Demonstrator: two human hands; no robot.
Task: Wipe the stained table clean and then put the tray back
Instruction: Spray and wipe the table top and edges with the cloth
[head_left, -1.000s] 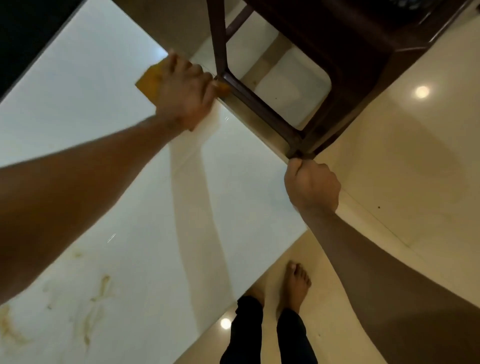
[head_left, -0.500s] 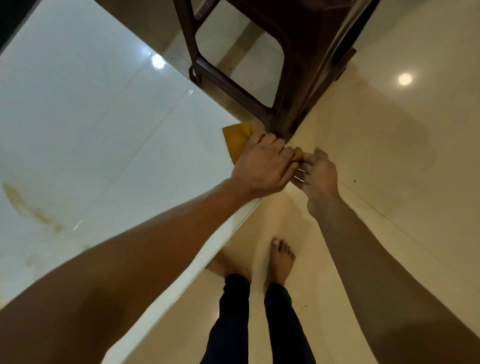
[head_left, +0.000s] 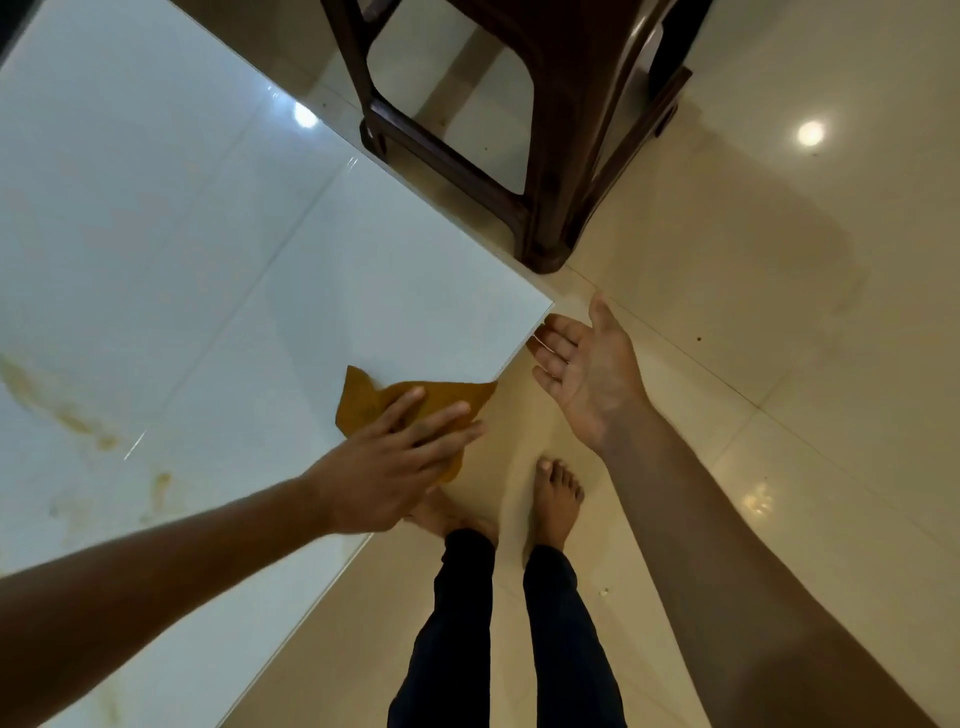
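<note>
The white glossy table (head_left: 208, 234) fills the left of the head view, with brownish stains (head_left: 78, 415) across its near-left part. An orange cloth (head_left: 374, 400) lies at the table's right edge, partly hanging over it. My left hand (head_left: 395, 462) presses flat on the cloth with straight fingers. Just off the table's corner, my right hand (head_left: 587, 374) is held palm up and empty, fingers extended, its fingertips next to the table edge. No tray is in view.
A dark brown plastic stool (head_left: 524, 156) stands on the beige tiled floor (head_left: 779, 312) just beyond the table's corner. My bare feet (head_left: 556, 499) and dark trousers are below, close to the table's right edge.
My left hand has slid the cloth from the table's corner back along the right edge and flattened on it. My right hand has let go of the cloth and opened palm up.
</note>
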